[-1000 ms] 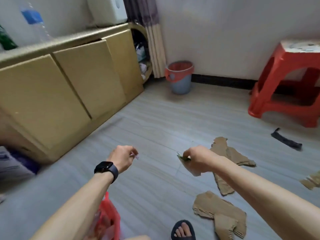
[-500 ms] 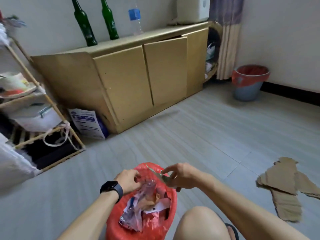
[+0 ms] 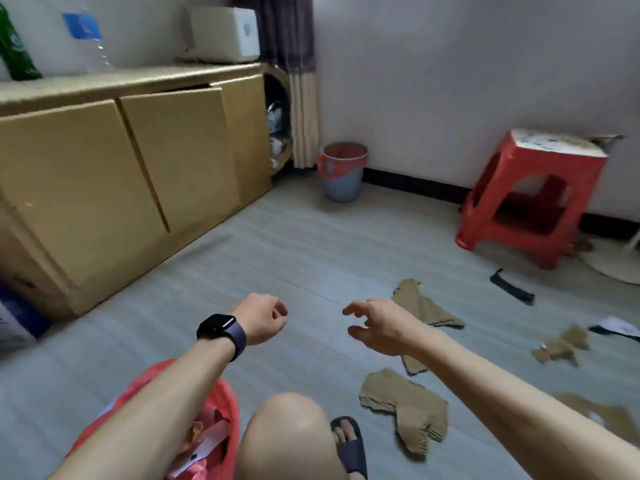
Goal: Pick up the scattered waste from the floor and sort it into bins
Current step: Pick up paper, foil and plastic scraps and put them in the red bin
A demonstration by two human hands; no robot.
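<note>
Torn brown cardboard pieces lie on the grey floor: one point(image 3: 405, 403) near my foot, a longer one point(image 3: 420, 304) partly behind my right hand, smaller scraps point(image 3: 561, 344) further right. A black strip point(image 3: 512, 291) lies near the stool. A red-lined bin point(image 3: 216, 434) with wrappers and paper sits under my left forearm. My left hand point(image 3: 261, 318), with a black watch on the wrist, hangs loosely curled and holds nothing. My right hand point(image 3: 377, 327) is open above the floor, fingers spread and empty.
A blue bucket with a red liner point(image 3: 343, 171) stands in the far corner. A red plastic stool point(image 3: 533, 195) is at the right wall. A tan cabinet point(image 3: 121, 161) runs along the left. A white and black paper point(image 3: 618, 327) lies at far right. My knee point(image 3: 291, 434) and sandalled foot point(image 3: 349, 445) are below.
Both hands have left the red-lined bin and risen forward over the floor. The small green scrap held in my right hand is gone, and the view has swung back to the right.
</note>
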